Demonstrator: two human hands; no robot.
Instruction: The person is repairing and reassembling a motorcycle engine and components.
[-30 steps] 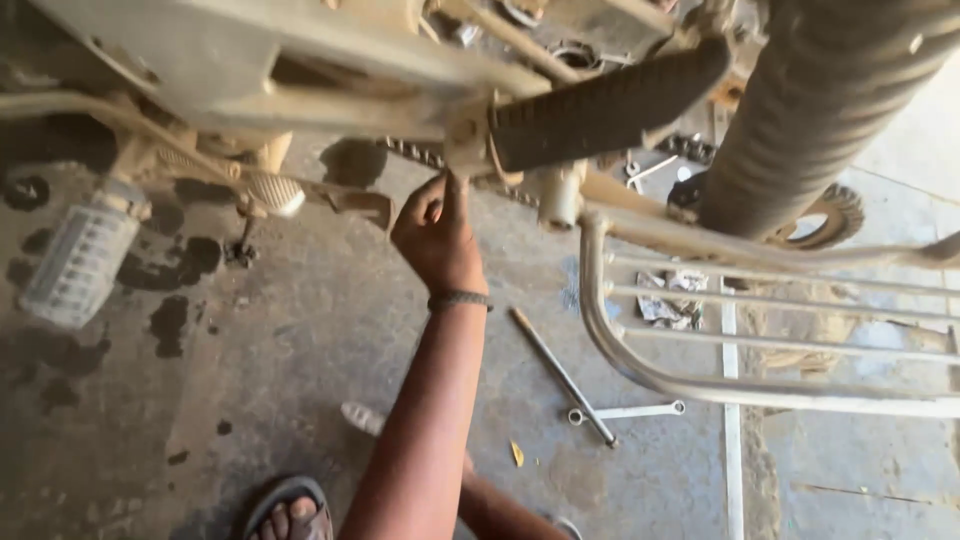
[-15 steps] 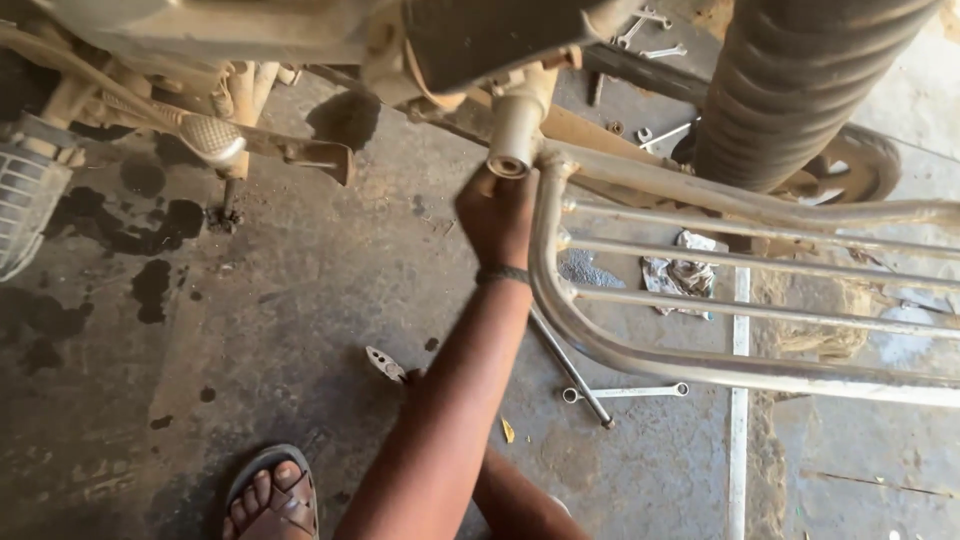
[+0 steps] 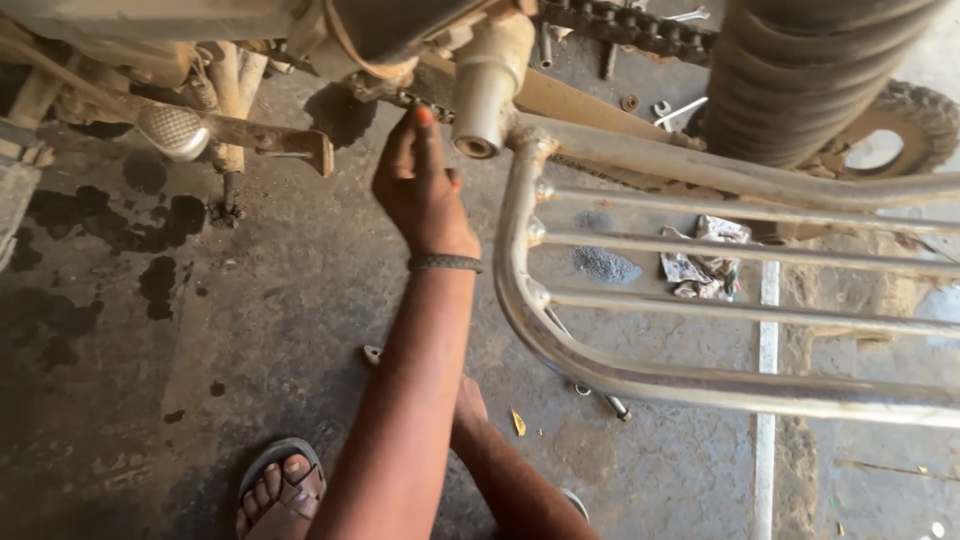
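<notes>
My left hand, with a dark band on its wrist, reaches up under a dusty motorcycle. Its fingertips are pinched on the lower run of the drive chain, just left of a pale metal tube end. My right hand is low near the floor and mostly hidden behind my left forearm. The end of a small metal tool pokes out on the floor beside it. Whether the right hand holds it is hidden.
A chromed tubular guard rack runs along the right, close to my forearm. A ribbed shock spring and a tyre lie behind it. At upper left are a foot lever and oil stains. My sandalled foot is below.
My left hand has shifted left and up from the tube end to the chain. The view has come closer and slid right along the motorcycle's underside.
</notes>
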